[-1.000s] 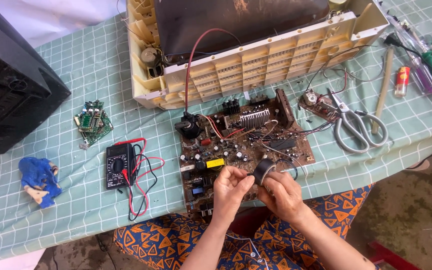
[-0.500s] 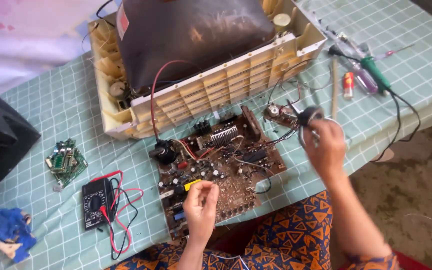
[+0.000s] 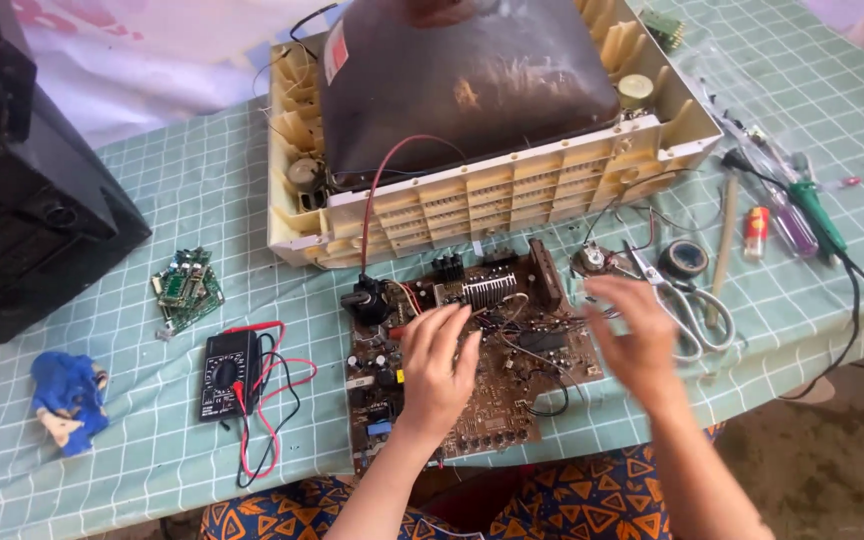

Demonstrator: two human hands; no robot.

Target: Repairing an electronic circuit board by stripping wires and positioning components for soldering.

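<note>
A brown circuit board (image 3: 500, 415) crowded with parts lies at the table's near edge, wired to a cream television chassis (image 3: 512, 205) behind it. My left hand (image 3: 437, 368) hovers flat over the board's middle, fingers apart and holding nothing. Blurred and with spread fingers, my right hand (image 3: 632, 338) is empty over the board's right edge, beside a pair of scissors (image 3: 697, 322). A black tape roll (image 3: 684, 258) lies on the cloth just beyond that hand, apart from it.
A dark picture tube (image 3: 462, 90) sits in the chassis. At left are a black back cover (image 3: 22, 220), a small green board (image 3: 185, 288), a multimeter (image 3: 227, 375) with red and black leads, and a blue toy (image 3: 67, 400). Screwdrivers and a green-handled tool (image 3: 817, 215) lie at right.
My right hand carried the black tape roll to the right, set it down by the scissors and came away empty. My left hand opened over the board.
</note>
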